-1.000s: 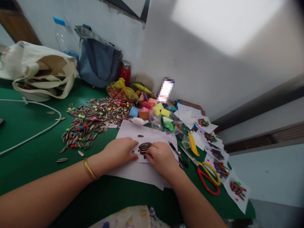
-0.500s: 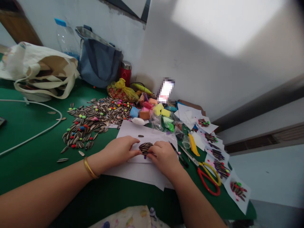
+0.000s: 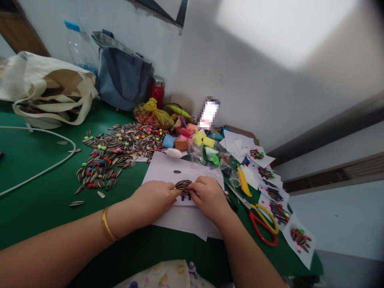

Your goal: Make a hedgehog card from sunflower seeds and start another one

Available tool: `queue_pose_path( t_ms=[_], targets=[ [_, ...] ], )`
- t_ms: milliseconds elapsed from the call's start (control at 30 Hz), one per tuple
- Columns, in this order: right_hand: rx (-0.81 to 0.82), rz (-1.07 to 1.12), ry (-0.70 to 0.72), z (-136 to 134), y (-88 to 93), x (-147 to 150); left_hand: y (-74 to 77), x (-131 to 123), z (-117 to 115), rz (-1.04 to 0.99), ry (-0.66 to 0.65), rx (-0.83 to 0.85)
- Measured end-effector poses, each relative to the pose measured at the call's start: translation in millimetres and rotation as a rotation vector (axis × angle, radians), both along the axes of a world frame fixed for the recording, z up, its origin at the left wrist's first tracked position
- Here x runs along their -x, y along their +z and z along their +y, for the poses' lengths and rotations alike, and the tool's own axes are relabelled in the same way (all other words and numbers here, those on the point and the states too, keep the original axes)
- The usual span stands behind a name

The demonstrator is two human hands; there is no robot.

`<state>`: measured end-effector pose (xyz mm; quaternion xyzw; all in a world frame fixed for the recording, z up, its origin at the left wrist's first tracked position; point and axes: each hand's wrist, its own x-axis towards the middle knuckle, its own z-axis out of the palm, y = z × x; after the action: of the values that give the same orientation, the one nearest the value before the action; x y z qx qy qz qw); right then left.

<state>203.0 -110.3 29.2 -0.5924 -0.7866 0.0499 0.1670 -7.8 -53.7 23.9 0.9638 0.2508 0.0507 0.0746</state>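
Note:
A small figure of striped sunflower seeds on purple clay (image 3: 183, 186) lies on a white paper sheet (image 3: 163, 168) on the green table (image 3: 39, 192). My left hand (image 3: 154, 200), a gold bangle at its wrist, has curled fingers pressed against the figure's left side. Pinched fingers of my right hand (image 3: 208, 197) touch its right side. Both hands rest on the paper. One loose seed (image 3: 177, 171) lies on the paper just beyond the figure.
A pile of sunflower seeds with coloured clay beads (image 3: 117, 154) lies to the left. Clay packets (image 3: 192, 142) sit behind. Red-and-yellow scissors (image 3: 264, 224), a yellow knife (image 3: 243, 182) and finished seed cards (image 3: 273, 194) lie right. Bags (image 3: 48, 90) and a white cable (image 3: 42, 170) are left.
Both hands shifted slightly around the seed figure; my left hand slid a little nearer and rightward, and purple clay now shows under the figure. The view moved slightly.

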Motion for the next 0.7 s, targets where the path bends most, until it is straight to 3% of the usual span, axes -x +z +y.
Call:
queue_pose_path(
  t_ms=[700],
  targets=[
    [0.002, 0.003, 0.02, 2.5, -5.1, -0.4, -8.2, -1.6, -9.0, 0.085, 0.0, -0.028]
  ],
)
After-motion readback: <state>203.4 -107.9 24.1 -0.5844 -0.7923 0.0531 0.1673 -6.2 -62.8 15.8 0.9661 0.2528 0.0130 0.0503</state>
